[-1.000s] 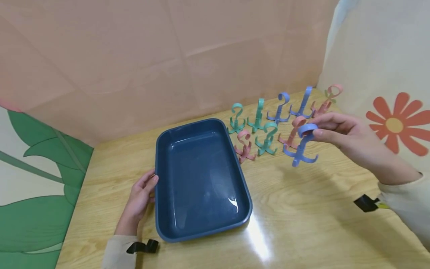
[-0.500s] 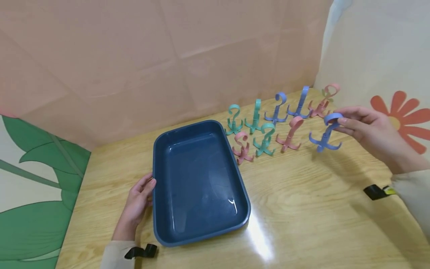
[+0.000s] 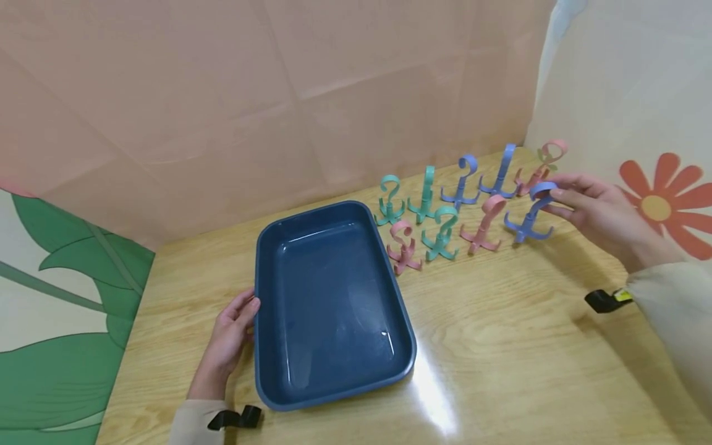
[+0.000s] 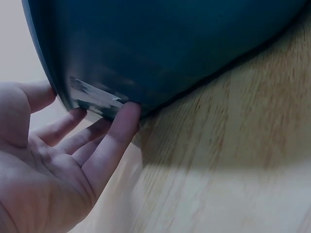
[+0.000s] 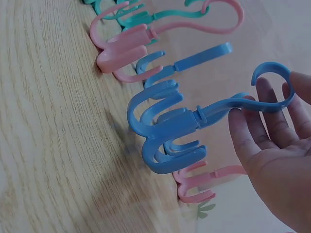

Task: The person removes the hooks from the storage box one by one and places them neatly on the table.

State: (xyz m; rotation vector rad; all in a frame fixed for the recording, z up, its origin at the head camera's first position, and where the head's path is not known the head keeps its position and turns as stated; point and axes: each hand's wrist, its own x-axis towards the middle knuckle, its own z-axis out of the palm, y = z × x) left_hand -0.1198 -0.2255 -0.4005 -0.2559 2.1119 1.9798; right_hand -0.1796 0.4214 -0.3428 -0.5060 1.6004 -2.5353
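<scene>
My right hand (image 3: 592,213) pinches the curled top of a blue four-pronged hanging hook (image 3: 527,225). The hook hangs upright with its prongs low over the wooden table, just right of a pink hook (image 3: 485,225). In the right wrist view this blue hook (image 5: 167,126) overlaps other hooks behind it. My left hand (image 3: 230,337) touches the left side of a dark blue rectangular tray (image 3: 261,346). The left wrist view shows its fingertips (image 4: 127,116) against the tray's outer wall, with the thumb at the rim. Nothing lies inside the tray.
Several hooks stand upright in two rows right of the tray, among them a green hook (image 3: 440,238), a blue hook (image 3: 461,182) and a pink hook (image 3: 403,247). A pinkish wall covering (image 3: 278,111) rises behind the table (image 3: 489,364).
My right hand has carried the blue hook right, away from over the pink hook, then slightly back left and lower to the table. The left hand stays at the tray.
</scene>
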